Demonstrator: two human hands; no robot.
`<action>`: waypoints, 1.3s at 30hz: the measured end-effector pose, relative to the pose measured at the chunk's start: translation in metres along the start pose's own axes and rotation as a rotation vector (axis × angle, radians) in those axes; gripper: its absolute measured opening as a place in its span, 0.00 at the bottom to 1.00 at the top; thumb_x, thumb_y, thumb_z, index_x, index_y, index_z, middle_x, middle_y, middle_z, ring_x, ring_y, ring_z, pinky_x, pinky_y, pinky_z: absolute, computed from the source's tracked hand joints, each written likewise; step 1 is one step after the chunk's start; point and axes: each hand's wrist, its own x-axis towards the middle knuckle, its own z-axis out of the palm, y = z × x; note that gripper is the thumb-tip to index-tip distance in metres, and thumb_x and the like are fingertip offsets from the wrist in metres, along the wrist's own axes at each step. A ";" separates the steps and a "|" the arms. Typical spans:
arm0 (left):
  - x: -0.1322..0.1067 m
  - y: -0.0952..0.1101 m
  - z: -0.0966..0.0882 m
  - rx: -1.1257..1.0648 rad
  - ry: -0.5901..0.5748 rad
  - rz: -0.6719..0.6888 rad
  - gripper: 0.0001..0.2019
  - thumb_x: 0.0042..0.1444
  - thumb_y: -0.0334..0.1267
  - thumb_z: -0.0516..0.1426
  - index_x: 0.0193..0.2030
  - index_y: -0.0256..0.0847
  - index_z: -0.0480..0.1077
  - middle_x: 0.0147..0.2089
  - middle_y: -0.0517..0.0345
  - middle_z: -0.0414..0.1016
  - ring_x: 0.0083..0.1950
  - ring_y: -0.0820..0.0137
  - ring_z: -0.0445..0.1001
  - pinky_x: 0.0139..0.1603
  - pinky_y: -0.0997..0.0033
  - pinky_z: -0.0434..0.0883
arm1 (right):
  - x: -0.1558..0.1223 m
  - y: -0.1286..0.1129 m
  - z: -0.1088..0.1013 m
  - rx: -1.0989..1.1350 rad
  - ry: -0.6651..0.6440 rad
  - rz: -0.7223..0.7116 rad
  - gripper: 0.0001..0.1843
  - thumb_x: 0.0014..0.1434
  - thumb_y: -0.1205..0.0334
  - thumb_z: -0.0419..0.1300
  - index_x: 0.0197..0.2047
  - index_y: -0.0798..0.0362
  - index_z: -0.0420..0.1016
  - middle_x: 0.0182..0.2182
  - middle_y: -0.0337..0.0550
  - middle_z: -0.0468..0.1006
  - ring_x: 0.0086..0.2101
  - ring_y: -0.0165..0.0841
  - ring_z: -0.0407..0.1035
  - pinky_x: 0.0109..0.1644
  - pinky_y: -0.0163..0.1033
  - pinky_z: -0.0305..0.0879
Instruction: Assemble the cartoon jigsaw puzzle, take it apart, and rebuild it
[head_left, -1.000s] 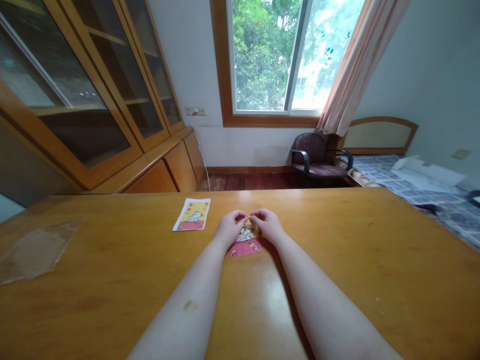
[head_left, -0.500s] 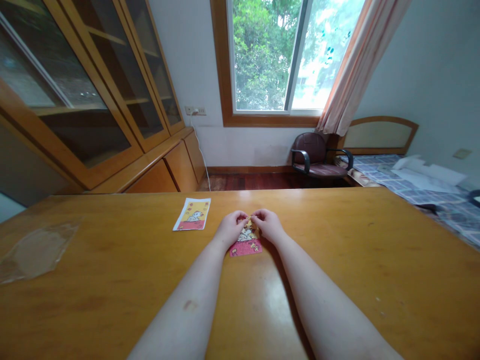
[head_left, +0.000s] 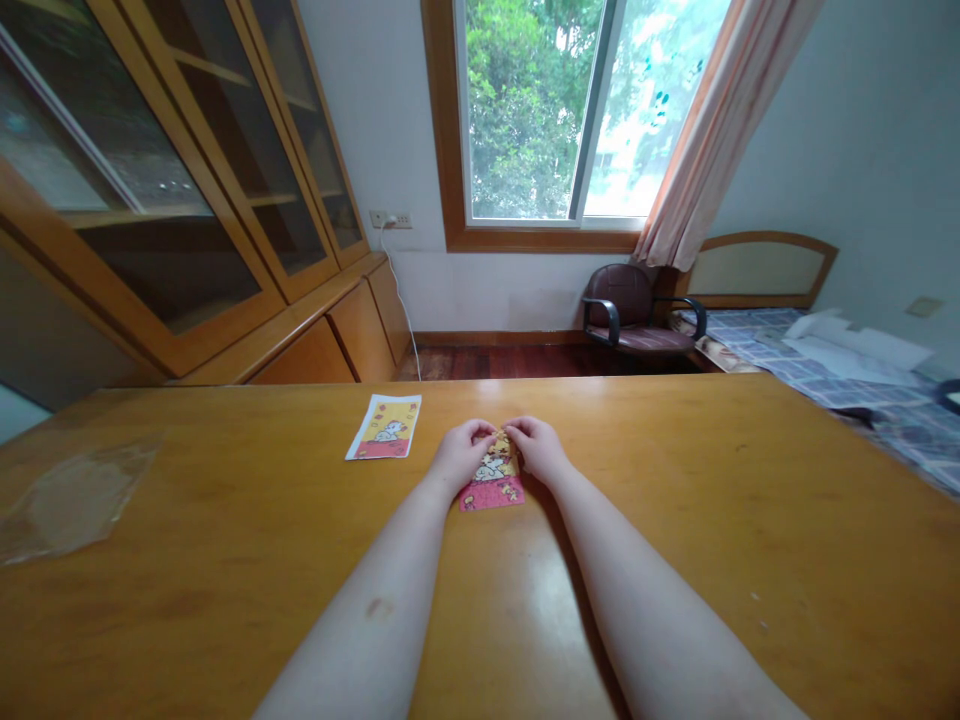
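Pinching, apparently, one red envelope (head_left: 491, 490), left hand (head_left: 459, 455) and right hand (head_left: 536, 448) sit near a second envelope (head_left: 383, 427).

Head-worn camera, the only view, facing forward and down, close above the person's two bare hands (head_left: 465, 455), over a long honey-brown wooden table (head_left: 225, 500), tall wood-framed window (head_left: 525, 120) straight ahead

This was a bedroom in a home, as shown by the bed (head_left: 814, 352) with its padded wooden headboard (head_left: 761, 265), a glass-fronted wooden cabinet (head_left: 217, 170), a leather armchair (head_left: 626, 305), a curtain (head_left: 720, 135) beside the window (head_left: 525, 120), and a wooden floor (head_left: 510, 362).
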 end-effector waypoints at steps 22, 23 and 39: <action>0.001 -0.001 0.000 0.044 0.016 0.044 0.07 0.55 0.38 0.55 0.37 0.40 0.72 0.37 0.55 0.78 0.38 0.67 0.75 0.44 0.67 0.70 | -0.002 -0.003 0.001 0.040 -0.014 0.021 0.10 0.48 0.59 0.60 0.33 0.55 0.76 0.28 0.42 0.78 0.29 0.32 0.70 0.33 0.36 0.66; 0.001 -0.001 0.000 0.050 0.016 0.043 0.07 0.55 0.38 0.55 0.37 0.40 0.72 0.37 0.55 0.78 0.39 0.67 0.75 0.44 0.67 0.70 | -0.002 -0.002 0.001 0.032 -0.011 0.015 0.11 0.48 0.59 0.60 0.34 0.55 0.76 0.28 0.42 0.78 0.29 0.32 0.70 0.34 0.36 0.67; -0.004 0.009 -0.006 0.151 0.011 0.058 0.11 0.54 0.37 0.55 0.39 0.39 0.76 0.41 0.53 0.78 0.43 0.65 0.74 0.47 0.66 0.70 | 0.001 -0.005 0.002 0.268 0.072 0.061 0.12 0.39 0.58 0.64 0.29 0.53 0.71 0.23 0.37 0.74 0.26 0.31 0.68 0.33 0.36 0.66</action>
